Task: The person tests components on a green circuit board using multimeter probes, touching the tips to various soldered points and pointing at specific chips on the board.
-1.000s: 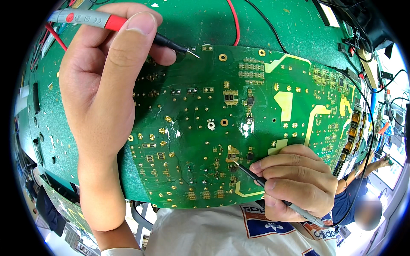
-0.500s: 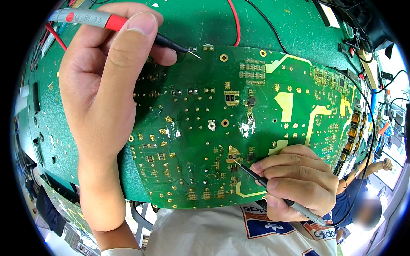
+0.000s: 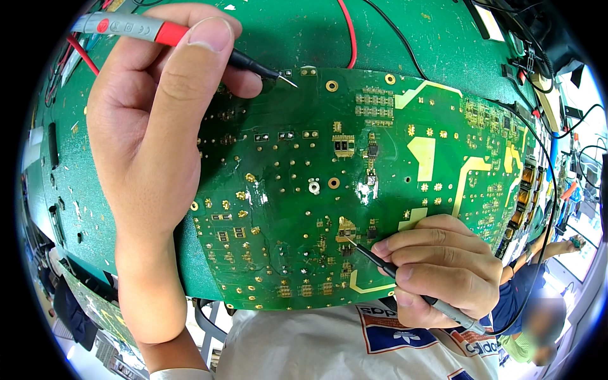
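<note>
A large green circuit board (image 3: pixel 285 202) with gold pads and small chips lies on the green mat in front of me. My left hand (image 3: pixel 158 114) is closed around a red and grey test probe (image 3: pixel 136 27); its bare metal tip hangs over the board's far left part, and I cannot tell whether it touches. In my right hand (image 3: pixel 446 272) is a black and grey test probe (image 3: pixel 373 258), pinched like a pen. Its tip meets a small component (image 3: pixel 346 232) near the board's front middle. Part of the board's left side is hidden behind my left hand.
A red cable (image 3: pixel 349 31) and a black cable (image 3: pixel 399 31) cross the green mat (image 3: pixel 285 31) beyond the board. Another black cable (image 3: pixel 552 209) loops down the right side. Copper coils (image 3: pixel 522 196) line the board's right edge. A second board (image 3: pixel 95 301) stands lower left; a co-worker's arm (image 3: pixel 538 256) shows at right.
My hands, both probes and the board keep their places. At the right, the co-worker's arm and hand have shifted slightly.
</note>
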Action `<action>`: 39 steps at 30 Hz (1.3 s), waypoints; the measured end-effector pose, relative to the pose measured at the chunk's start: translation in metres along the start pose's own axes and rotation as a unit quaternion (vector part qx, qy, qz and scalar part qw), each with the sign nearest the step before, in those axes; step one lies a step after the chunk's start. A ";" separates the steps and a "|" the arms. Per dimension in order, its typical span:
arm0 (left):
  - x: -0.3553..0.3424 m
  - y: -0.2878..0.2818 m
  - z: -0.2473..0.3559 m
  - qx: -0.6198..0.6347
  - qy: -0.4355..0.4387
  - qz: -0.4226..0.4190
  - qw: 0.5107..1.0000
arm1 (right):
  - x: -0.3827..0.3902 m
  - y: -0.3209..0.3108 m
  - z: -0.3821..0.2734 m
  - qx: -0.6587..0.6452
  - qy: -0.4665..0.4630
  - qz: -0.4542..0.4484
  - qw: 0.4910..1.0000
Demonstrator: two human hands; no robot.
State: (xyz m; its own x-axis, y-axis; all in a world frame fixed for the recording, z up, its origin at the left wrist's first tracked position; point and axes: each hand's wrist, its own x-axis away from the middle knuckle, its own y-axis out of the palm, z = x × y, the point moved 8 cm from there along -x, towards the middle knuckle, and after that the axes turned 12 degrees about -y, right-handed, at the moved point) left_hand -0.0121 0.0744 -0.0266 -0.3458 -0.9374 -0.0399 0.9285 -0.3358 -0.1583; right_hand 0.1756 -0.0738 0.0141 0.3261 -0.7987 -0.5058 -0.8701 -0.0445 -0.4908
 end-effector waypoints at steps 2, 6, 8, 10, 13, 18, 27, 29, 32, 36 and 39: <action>0.000 0.000 0.000 0.001 0.003 -0.006 1.000 | 0.001 0.000 0.000 -0.002 -0.003 0.004 1.000; 0.000 0.000 0.000 0.002 0.000 0.001 1.000 | 0.000 0.000 -0.001 -0.013 -0.009 0.010 1.000; 0.001 -0.002 0.001 0.001 -0.001 0.006 1.000 | 0.002 0.003 -0.001 -0.019 -0.014 -0.004 1.000; 0.000 -0.001 -0.001 0.005 0.002 0.001 1.000 | 0.003 0.002 0.000 -0.025 -0.003 -0.004 1.000; 0.000 0.000 -0.001 0.009 0.002 0.003 1.000 | 0.002 0.000 0.001 -0.034 0.015 0.011 0.999; 0.000 0.000 0.000 0.004 0.000 0.011 1.000 | 0.001 0.000 0.000 -0.028 0.011 0.017 0.999; 0.000 0.000 0.000 0.008 -0.001 0.002 1.000 | 0.001 0.001 0.000 -0.021 -0.002 -0.003 1.000; 0.000 0.000 0.000 0.010 0.001 0.001 1.000 | 0.001 0.001 0.000 -0.020 -0.003 -0.002 1.000; 0.000 0.000 0.000 0.011 0.004 -0.002 1.000 | 0.001 0.001 -0.001 -0.015 -0.007 -0.001 1.000; 0.000 0.000 0.000 0.011 0.000 -0.002 1.000 | 0.002 0.001 0.000 -0.014 -0.014 0.004 1.000; 0.000 0.001 0.000 0.010 0.001 -0.004 1.000 | 0.001 0.001 -0.001 -0.014 -0.009 0.006 1.000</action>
State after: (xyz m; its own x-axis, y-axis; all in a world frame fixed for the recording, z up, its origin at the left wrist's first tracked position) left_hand -0.0117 0.0742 -0.0265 -0.3536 -0.9346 -0.0400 0.9283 -0.3453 -0.1381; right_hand 0.1748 -0.0752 0.0136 0.3224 -0.7889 -0.5232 -0.8840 -0.0532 -0.4645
